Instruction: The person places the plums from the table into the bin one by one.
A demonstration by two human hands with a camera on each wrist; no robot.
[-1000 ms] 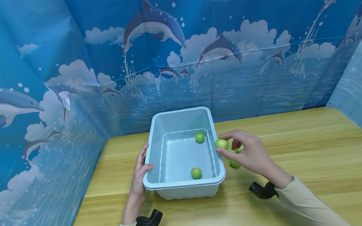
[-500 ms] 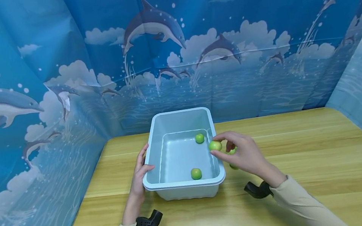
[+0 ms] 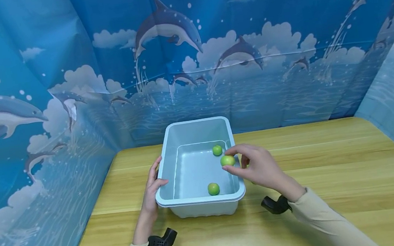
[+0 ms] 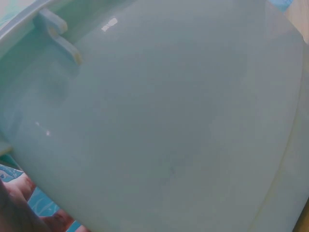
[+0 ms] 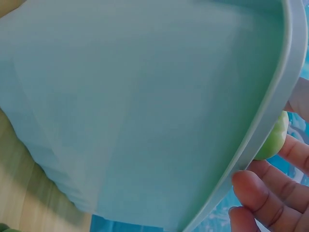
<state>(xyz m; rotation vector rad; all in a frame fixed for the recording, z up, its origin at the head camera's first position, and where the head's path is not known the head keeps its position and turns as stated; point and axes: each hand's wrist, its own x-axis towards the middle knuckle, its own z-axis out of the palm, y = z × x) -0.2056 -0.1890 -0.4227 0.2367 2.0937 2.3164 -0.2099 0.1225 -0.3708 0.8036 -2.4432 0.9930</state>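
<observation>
In the head view a pale blue plastic tub [image 3: 201, 200] sits on the table, with one small round green fruit [image 3: 213, 189] near its front wall and another green fruit [image 3: 217, 150] towards the back right. My left hand [image 3: 151, 191] grips the tub's left rim, thumb over the edge. Over the right rim, my right hand [image 3: 257, 167] pinches a third green fruit [image 3: 227, 160] between thumb and fingers. From the right wrist, that fruit shows partly behind the rim, and the other fingers of the right hand [image 5: 275, 195] are beside the tub's outer wall.
The wooden table [image 3: 338, 171] extends to the right of the tub. A blue dolphin-print curtain [image 3: 188, 57] hangs behind and along both sides. At the lower left corner of the right wrist view, a bit of something dark green [image 5: 5, 227] lies on the table.
My right hand has carried the pinched fruit leftward across the right rim to over the tub's inside. Green fruit on the table beside the tub is now hidden by that hand. The left hand stays put.
</observation>
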